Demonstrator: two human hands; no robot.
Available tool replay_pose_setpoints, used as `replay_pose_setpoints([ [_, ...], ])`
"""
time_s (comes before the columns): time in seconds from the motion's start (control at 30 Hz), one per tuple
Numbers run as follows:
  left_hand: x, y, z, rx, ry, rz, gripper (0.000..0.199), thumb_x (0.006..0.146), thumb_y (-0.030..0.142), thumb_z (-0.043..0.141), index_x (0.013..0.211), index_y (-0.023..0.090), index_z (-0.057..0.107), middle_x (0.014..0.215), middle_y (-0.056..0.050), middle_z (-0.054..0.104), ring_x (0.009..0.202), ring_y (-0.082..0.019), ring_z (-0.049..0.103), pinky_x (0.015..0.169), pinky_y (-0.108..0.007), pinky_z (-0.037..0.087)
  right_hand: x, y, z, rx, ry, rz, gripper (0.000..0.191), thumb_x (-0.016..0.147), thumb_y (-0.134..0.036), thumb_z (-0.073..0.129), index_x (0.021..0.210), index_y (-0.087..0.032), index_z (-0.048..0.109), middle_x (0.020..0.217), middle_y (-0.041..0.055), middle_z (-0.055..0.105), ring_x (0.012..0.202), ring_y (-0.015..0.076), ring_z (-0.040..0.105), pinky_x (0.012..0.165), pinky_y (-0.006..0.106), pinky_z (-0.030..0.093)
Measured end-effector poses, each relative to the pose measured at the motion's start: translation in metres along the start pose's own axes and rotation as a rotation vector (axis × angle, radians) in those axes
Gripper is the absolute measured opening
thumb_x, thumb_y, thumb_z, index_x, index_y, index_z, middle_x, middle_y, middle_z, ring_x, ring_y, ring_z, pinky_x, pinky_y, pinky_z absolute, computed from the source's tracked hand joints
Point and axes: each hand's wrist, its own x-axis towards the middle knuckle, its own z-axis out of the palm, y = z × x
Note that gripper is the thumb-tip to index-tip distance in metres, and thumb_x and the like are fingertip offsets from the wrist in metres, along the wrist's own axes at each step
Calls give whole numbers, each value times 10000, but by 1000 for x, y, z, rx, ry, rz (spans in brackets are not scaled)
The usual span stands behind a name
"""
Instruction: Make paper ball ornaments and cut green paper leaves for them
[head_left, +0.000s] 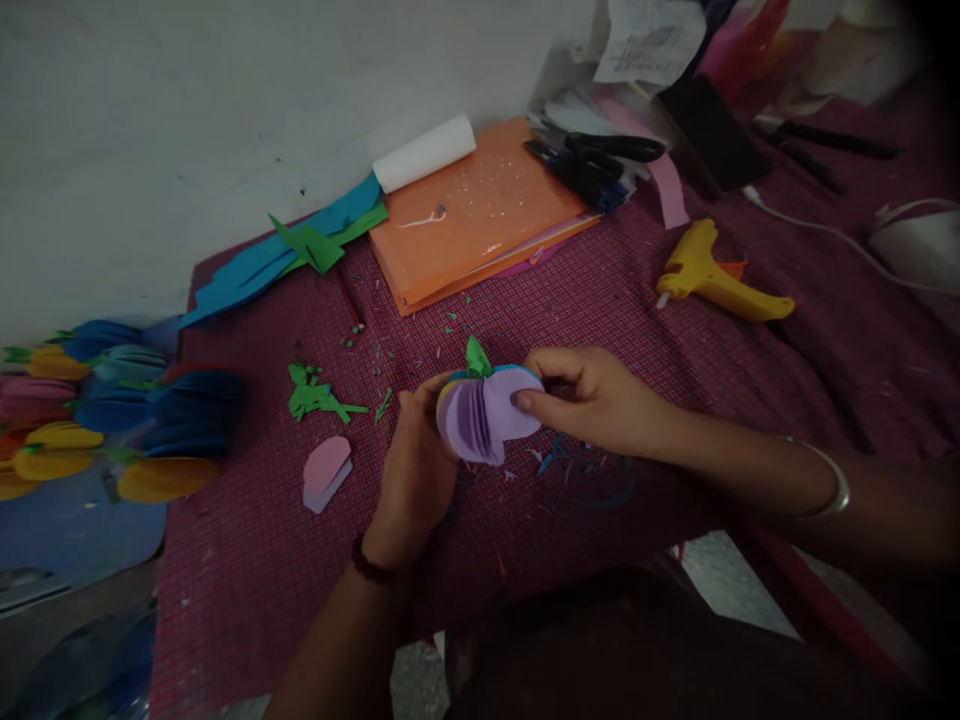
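Note:
Between my two hands is a layered paper pumpkin [476, 415], with fanned lilac sheets in front, blue and yellow edges behind, and a green paper leaf [477, 357] standing at its top. My left hand [420, 460] cups its left side, fingers partly hidden behind it. With thumb and fingers, my right hand [592, 395] pinches the right edge of the lilac paper. Left of my left hand lie pink and lilac cut paper pieces [328, 472] and a heap of green paper scraps [319, 392]. Tiny coloured snippets are scattered around my hands.
A yellow glue gun [720, 275] lies at right. Behind are orange sheets [457, 230], a white roll [424, 153], black-handled scissors [611, 148], blue paper strips [285, 250] and a phone [712, 135] near a white cable. Several finished paper pumpkins [112, 410] crowd the left on a blue surface.

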Motion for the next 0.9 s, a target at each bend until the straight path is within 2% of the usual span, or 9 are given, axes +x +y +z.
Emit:
replay_pose_setpoints([
  [0.07,-1,-1,2,-18,-41,7,695,708,789,501,1070,207,620,1053,-95,662,924,-243,638,718,-350,533,-1,0,1,-111,79,-23,169,802,-211,541,647,-168,490,584,-34,442,545,86,420,508,226,300],
  [0.1,-2,-1,3,0,-54,26,717,656,766,592,1114,215,603,1097,-91,651,964,-246,629,748,-345,531,-2,0,2,-159,103,-39,157,797,-201,534,651,-168,488,584,-34,444,543,86,419,508,227,293],
  [0.17,-4,-4,4,87,-30,91,684,561,554,813,1129,241,593,1094,-49,651,960,-212,625,776,-302,522,-4,0,3,-226,115,-73,144,797,-191,528,661,-168,486,585,-35,454,538,83,421,510,227,282],
  [0.27,-6,-8,4,155,43,88,433,604,288,844,979,218,640,901,6,665,785,-126,620,720,-237,509,-6,1,5,-245,79,-106,153,810,-193,534,667,-167,485,589,-37,461,536,80,422,517,229,276],
  [0.37,-7,-7,3,52,48,8,235,676,268,789,855,183,662,768,17,655,648,-89,589,647,-217,502,-5,2,6,-145,52,-70,190,826,-213,536,653,-171,469,580,-45,425,536,78,396,515,230,275],
  [0.47,-9,-2,3,-72,38,-28,253,645,249,794,859,189,671,768,19,666,636,-97,599,628,-224,514,-2,2,7,64,19,-2,223,847,-253,534,650,-180,457,575,-57,384,529,75,364,499,223,286],
  [0.6,-12,3,3,-138,21,-54,240,622,236,785,822,179,666,740,13,659,622,-113,606,586,-233,521,0,3,7,250,-39,56,186,859,-269,531,701,-175,504,594,-45,468,538,83,419,501,222,326],
  [0.73,-12,3,3,-139,81,-31,252,579,210,798,787,185,657,700,32,645,595,-101,598,567,-221,522,2,5,3,182,24,27,211,884,-276,512,700,-174,504,615,-28,498,578,96,454,545,235,350],
  [0.9,-10,1,2,-114,96,0,267,563,215,809,781,186,657,680,45,627,569,-88,583,548,-215,517,1,7,-2,71,67,-27,407,943,-375,447,583,-193,394,535,-40,399,518,87,359,514,253,268],
])
